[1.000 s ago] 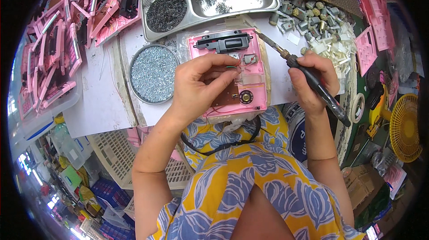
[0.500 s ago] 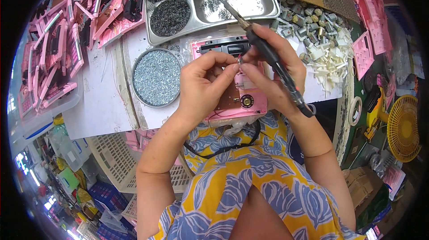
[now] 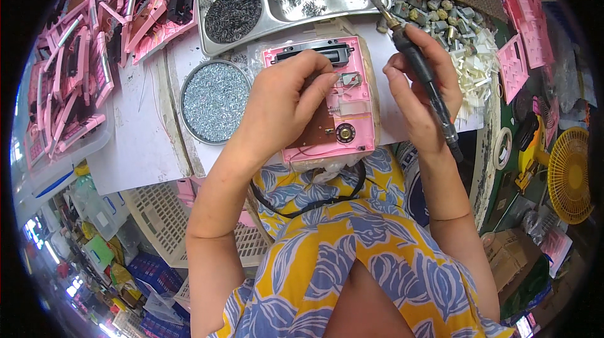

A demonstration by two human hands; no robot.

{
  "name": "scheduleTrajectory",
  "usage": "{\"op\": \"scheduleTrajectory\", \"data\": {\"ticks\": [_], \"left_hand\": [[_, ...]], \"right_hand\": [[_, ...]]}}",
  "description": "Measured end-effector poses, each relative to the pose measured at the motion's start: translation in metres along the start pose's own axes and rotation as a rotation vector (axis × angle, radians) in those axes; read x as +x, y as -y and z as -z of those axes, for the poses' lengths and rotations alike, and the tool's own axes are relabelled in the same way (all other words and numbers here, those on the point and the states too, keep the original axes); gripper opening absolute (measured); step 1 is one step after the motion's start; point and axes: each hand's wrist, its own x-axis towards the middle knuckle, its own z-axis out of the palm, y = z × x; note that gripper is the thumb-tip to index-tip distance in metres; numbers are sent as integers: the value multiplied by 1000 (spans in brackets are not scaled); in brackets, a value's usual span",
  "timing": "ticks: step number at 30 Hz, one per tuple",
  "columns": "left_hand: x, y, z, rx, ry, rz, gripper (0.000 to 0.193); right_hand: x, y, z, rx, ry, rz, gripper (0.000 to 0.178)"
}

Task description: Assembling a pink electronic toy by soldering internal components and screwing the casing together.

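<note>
In my right hand (image 3: 420, 125) is a black-handled tool (image 3: 416, 60) with a slim metal shaft; whether it is a soldering iron or a screwdriver I cannot tell. Its tip points up and away, over the edge of the metal tray. My left hand (image 3: 272, 106) rests over a pink plastic housing (image 3: 360, 106), thumb and forefinger pinched beside a small silvery part (image 3: 350, 79). Anything between those fingertips is hidden. The housing holds a brown board (image 3: 319, 129), a small round black part (image 3: 345, 133) and a long black part (image 3: 336, 54) along its far edge.
A round dish of small silvery pieces (image 3: 216, 104) stands left of the housing. Behind is a metal tray (image 3: 272, 23) with dark springs. Small metal motors (image 3: 434, 18) and white plastic pieces (image 3: 476, 73) lie right. Pink housings (image 3: 74, 80) pile at the far left.
My right hand has moved right with the tool, away from my left hand. The silvery part in the housing has come into view. My left hand stays over the housing.
</note>
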Motion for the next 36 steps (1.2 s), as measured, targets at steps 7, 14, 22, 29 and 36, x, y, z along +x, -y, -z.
{"op": "scheduleTrajectory", "data": {"ticks": [7,14,22,29,36], "left_hand": [[-14,8,1,276,-146,-112,10],[-16,12,-12,171,-230,77,10],[-15,15,-12,166,-281,56,11],[-16,17,-14,155,-309,43,11],[-17,18,-14,178,-293,45,10]], "right_hand": [[-14,13,22,-6,12,46,48],[-24,-2,42,-218,167,124,34],[-20,-8,39,-229,300,210,28],[-19,-16,35,-247,304,240,29],[-13,-11,28,-279,327,224,29]]}}
